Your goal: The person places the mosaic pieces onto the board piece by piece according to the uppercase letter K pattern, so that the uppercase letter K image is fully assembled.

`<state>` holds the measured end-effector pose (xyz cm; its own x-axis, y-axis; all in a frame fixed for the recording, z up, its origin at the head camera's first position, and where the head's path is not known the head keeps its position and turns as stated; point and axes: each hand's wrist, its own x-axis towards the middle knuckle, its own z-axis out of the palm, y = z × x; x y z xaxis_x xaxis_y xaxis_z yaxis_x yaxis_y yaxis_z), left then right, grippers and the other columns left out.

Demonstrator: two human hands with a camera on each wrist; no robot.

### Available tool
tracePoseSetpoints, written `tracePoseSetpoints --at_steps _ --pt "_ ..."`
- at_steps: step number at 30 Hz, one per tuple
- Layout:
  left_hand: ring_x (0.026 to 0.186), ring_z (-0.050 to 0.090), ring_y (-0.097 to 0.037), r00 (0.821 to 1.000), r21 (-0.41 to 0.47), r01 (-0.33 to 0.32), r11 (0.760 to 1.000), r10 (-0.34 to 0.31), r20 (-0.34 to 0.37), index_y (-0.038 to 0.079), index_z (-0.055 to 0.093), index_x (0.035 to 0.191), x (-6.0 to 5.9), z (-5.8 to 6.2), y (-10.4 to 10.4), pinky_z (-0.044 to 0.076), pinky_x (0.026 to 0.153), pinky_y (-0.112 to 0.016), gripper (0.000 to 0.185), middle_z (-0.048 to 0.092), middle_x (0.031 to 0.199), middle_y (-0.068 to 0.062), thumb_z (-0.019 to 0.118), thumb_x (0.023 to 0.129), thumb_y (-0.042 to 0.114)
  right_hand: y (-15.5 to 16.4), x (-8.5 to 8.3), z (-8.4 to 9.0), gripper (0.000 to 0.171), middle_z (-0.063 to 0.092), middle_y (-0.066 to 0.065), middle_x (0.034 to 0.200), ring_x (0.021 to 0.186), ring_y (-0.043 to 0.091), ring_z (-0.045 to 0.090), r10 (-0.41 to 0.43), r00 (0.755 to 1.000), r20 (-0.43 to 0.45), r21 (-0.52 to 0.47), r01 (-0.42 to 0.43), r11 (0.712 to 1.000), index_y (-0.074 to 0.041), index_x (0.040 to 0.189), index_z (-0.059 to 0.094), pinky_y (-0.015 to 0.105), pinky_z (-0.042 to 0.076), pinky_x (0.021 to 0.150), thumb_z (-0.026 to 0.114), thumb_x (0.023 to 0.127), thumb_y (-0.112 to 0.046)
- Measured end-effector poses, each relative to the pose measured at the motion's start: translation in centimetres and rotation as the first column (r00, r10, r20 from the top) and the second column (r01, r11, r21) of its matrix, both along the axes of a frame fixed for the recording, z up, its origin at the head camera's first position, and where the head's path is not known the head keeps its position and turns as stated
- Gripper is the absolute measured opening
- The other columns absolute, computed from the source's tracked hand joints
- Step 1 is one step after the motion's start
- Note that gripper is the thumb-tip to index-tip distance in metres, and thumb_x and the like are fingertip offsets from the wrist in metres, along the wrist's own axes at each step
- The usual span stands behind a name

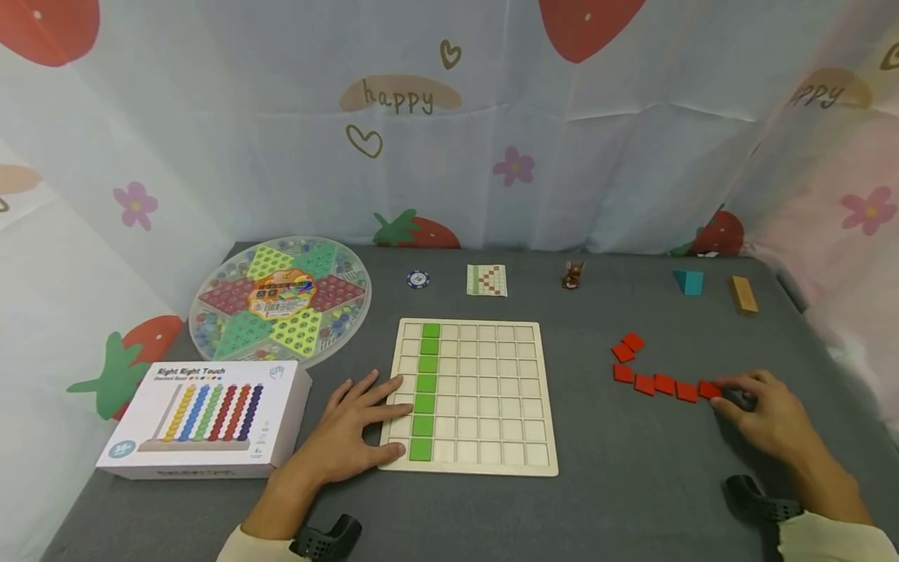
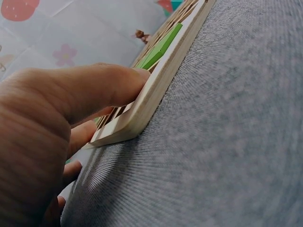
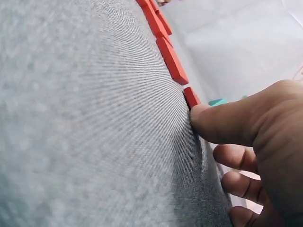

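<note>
My left hand [image 1: 354,429] rests with spread fingers on the left edge of a wooden grid board [image 1: 492,467]; its thumb lies on the rim near the front corner in the left wrist view. Green square tiles [image 1: 424,403] fill the board's second column, and its other cells are bare. To the right, my right hand [image 1: 769,417] pinches the last red square tile [image 1: 708,389] of a curved row between thumb and index finger. The other red tiles [image 3: 172,61] lie flat on the grey cloth, running left and then away from me.
A boxed bead toy [image 1: 204,414] and a round board game [image 1: 281,297] stand at left. Along the back lie a poker chip [image 1: 417,279], a patterned card [image 1: 487,280], a small brown animal figurine [image 1: 572,275], a teal block [image 1: 690,282] and a wooden block [image 1: 743,295].
</note>
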<state>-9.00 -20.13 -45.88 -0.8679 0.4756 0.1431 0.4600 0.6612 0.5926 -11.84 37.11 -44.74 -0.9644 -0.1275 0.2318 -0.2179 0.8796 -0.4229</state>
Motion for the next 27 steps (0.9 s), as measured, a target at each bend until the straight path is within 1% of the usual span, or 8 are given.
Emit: tracePoseSetpoints --at_steps 3,6,8,10,13,17,20,27 --pt "0.142 0.02 -0.032 1.0 -0.003 0.003 1.0 -0.003 0.004 0.022 0.066 0.129 0.0 0.0 0.1 0.003 0.111 -0.055 0.053 0.037 0.151 0.0 0.074 0.081 0.043 -0.1 0.1 0.3 0.025 0.062 0.019 0.094 0.077 0.028 0.056 -0.04 0.999 -0.004 -0.024 0.04 0.999 0.004 0.105 0.069 0.044 0.044 0.062 0.073 0.087 -0.012" --pt "0.142 0.02 -0.033 1.0 -0.005 0.002 1.0 -0.002 0.002 0.022 0.066 0.129 0.0 0.0 0.1 0.003 0.111 -0.055 0.053 0.037 0.151 0.0 0.074 0.081 0.043 -0.9 0.1 1.3 0.028 0.066 0.019 0.093 0.075 0.023 0.059 -0.061 0.998 -0.023 -0.051 0.06 0.997 0.003 0.11 0.068 0.034 0.047 0.06 0.071 0.09 -0.015" --pt "0.142 0.02 -0.033 1.0 -0.005 -0.001 1.0 0.001 -0.004 0.022 0.066 0.128 0.0 0.0 0.1 0.003 0.111 -0.055 0.053 0.038 0.151 -0.001 0.075 0.081 0.043 -1.8 -0.1 2.2 0.03 0.068 0.02 0.096 0.075 0.013 0.061 -0.057 0.997 -0.048 -0.076 0.053 0.996 0.002 0.114 0.068 0.025 0.048 0.06 0.07 0.091 -0.017" --pt "0.142 0.02 -0.033 1.0 -0.003 -0.004 1.0 0.004 -0.009 0.022 0.067 0.128 0.0 0.0 0.1 0.003 0.11 -0.056 0.053 0.038 0.151 0.0 0.075 0.08 0.043 -3.0 -0.3 3.1 0.03 0.068 0.019 0.095 0.074 0.002 0.056 -0.038 0.996 -0.084 -0.112 0.028 0.993 0.001 0.116 0.068 0.019 0.045 0.059 0.07 0.09 -0.015" --pt "0.142 0.021 -0.033 1.0 0.001 -0.003 1.0 0.003 -0.013 0.021 0.067 0.128 0.0 -0.1 0.1 0.004 0.11 -0.056 0.053 0.038 0.151 -0.001 0.074 0.081 0.043 -4.9 -0.5 4.3 0.031 0.068 0.017 0.096 0.075 -0.01 0.051 -0.013 0.994 -0.111 -0.178 -0.007 0.984 0.0 0.117 0.068 0.015 0.043 0.056 0.071 0.09 -0.015" --pt "0.141 0.021 -0.034 1.0 0.0 0.002 1.0 -0.002 -0.013 0.021 0.067 0.128 0.0 -0.2 0.1 0.004 0.11 -0.056 0.053 0.038 0.151 -0.001 0.073 0.082 0.045 -7.3 -0.8 5.3 0.031 0.067 0.012 0.097 0.079 -0.007 0.053 0.019 0.994 -0.105 -0.254 -0.045 0.966 -0.002 0.119 0.068 0.018 0.044 0.054 0.069 0.091 -0.015" --pt "0.142 0.021 -0.033 1.0 -0.001 0.005 1.0 -0.005 -0.009 0.021 0.066 0.129 0.1 -0.2 0.1 0.004 0.11 -0.056 0.053 0.038 0.151 -0.001 0.072 0.082 0.045 -9.0 -1.3 5.8 0.031 0.067 0.011 0.097 0.081 -0.002 0.055 0.044 0.994 -0.1 -0.3 -0.072 0.951 -0.003 0.12 0.068 0.018 0.045 0.056 0.069 0.091 -0.014" --pt "0.14 0.023 -0.037 0.999 0.004 0.003 1.0 -0.003 -0.035 0.02 0.067 0.127 0.1 -0.2 0.0 0.005 0.109 -0.059 0.051 0.04 0.15 -0.003 0.073 0.082 0.043 -13.0 -3.1 5.6 0.029 0.068 0.01 0.094 0.078 0.006 0.058 0.104 0.986 -0.132 -0.337 -0.144 0.93 -0.001 0.116 0.069 0.018 0.045 0.06 0.071 0.09 -0.013"
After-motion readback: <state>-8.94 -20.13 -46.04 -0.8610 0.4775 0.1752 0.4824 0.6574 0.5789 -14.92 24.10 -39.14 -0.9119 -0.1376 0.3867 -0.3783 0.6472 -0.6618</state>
